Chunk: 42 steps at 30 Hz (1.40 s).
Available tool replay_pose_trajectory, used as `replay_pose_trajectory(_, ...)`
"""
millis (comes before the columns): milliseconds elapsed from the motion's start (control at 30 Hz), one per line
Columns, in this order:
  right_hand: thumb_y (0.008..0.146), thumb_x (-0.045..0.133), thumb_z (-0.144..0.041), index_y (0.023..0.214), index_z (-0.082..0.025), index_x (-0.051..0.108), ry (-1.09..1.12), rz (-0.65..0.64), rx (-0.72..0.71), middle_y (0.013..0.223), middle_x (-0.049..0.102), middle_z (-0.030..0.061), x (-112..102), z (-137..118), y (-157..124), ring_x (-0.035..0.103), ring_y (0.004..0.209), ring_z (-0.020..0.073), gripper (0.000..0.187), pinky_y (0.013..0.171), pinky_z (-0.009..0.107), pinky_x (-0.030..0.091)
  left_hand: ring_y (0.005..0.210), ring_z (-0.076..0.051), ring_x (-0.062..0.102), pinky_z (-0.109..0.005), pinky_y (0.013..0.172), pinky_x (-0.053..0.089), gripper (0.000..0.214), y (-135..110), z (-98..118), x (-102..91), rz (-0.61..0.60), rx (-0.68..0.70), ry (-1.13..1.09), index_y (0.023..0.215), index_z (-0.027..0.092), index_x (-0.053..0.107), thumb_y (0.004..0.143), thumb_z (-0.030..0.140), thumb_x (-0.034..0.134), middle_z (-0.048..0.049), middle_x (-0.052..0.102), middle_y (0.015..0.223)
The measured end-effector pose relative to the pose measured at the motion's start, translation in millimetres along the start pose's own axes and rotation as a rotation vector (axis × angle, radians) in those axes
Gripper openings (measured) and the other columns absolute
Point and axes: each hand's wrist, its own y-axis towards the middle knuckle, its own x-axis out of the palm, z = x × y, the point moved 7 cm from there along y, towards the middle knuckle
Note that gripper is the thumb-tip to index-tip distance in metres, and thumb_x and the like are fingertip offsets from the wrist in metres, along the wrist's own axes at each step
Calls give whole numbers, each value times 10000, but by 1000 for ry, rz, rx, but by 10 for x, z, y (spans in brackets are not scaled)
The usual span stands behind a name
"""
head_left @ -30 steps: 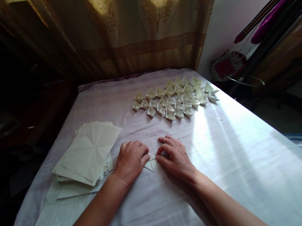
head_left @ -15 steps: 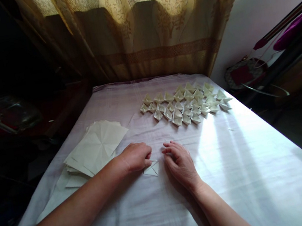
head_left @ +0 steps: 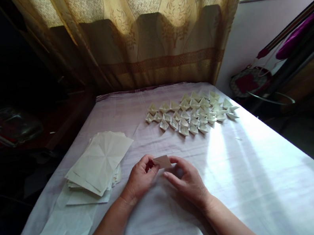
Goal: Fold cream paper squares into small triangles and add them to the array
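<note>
A small folded piece of paper [head_left: 163, 161] is raised off the cloth between my hands. My left hand [head_left: 143, 176] pinches its left edge between thumb and fingers. On the other side, my right hand [head_left: 188, 178] touches the paper's right edge with its fingertips, while the thumb stands apart below; the fingers are spread. Left of my left hand lies a stack of creased white paper sheets [head_left: 98, 159]. Beyond my right hand, several small folded paper boats [head_left: 191, 117] stand in close rows.
A pale checked cloth [head_left: 152, 230] covers the table. Behind its far edge hangs a gold patterned curtain [head_left: 150, 42]. At the left stands a clear glass jar [head_left: 15, 123]; a patterned bag [head_left: 248, 80] is beside the table on the right. A tiny paper scrap [head_left: 239, 138] lies at right.
My left hand has lifted the folded paper off the cloth and turned it. The fingertips of my right hand have come to its right edge. The view has tilted up slightly.
</note>
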Motion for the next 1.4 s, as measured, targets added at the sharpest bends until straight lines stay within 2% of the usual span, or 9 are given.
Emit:
replay_pose_trajectory(100,866,601,-247,932,-245,687,-46,13,-95,870,735,23,-28,-99,11,677,813,196,109,750,322,518,765,-146,596,-258,743,478,84,-41,3,44,73,57,112,815,214,585,850,290,587,25,641,781)
replay_pose_trajectory(200,890,546,-155,897,-244,692,-145,-7,-238,848,730,19,-48,-235,15,659,787,182,171,737,306,476,907,-186,621,-322,865,483,40,-104,111,-3,151,239,283,844,227,611,848,200,583,-5,688,904)
replay_pose_trajectory(300,892,531,-120,920,-237,699,-274,-55,-346,884,728,30,-28,-349,11,626,780,186,207,734,315,432,1008,-215,610,-368,932,470,192,-226,215,-79,221,425,475,1011,221,624,852,134,562,-53,686,1037)
replay_pose_trajectory(433,894,569,-142,918,-243,706,-368,-182,-363,910,721,26,77,-397,-12,598,813,187,172,753,315,403,931,-211,616,-354,863,470,196,-371,215,-63,152,520,700,986,236,649,858,111,568,-44,691,975)
replay_pose_trajectory(533,878,611,-156,892,-237,703,-395,-246,-334,920,721,24,138,-398,-59,591,828,196,124,757,321,396,854,-200,615,-343,791,452,160,-434,163,-7,67,512,788,910,239,656,876,117,558,-29,692,894)
replay_pose_trajectory(700,864,600,-120,911,-224,690,-398,-314,-262,959,730,37,151,-380,-166,613,888,209,145,786,332,402,845,-199,598,-342,770,427,127,-487,108,41,17,482,844,887,240,653,907,154,561,-22,689,890)
replay_pose_trajectory(933,898,627,-255,926,-274,727,-348,-246,-180,1043,728,23,69,-302,-216,611,972,219,105,837,357,411,860,-199,590,-343,797,429,62,-444,64,-24,31,432,698,898,237,683,912,258,626,-11,688,895)
replay_pose_trajectory(1067,895,627,-256,853,-275,733,-263,-202,-59,1017,723,15,58,-225,-206,607,980,209,116,872,370,405,834,-200,585,-350,795,425,160,-361,25,-40,-5,343,644,810,219,648,912,342,632,-10,674,848)
replay_pose_trajectory(1400,888,616,-240,726,-225,652,-310,-135,97,969,701,27,71,-195,-172,580,956,210,167,882,375,361,834,-222,553,-361,781,396,176,-321,38,23,30,308,828,804,213,577,959,283,532,-22,633,841)
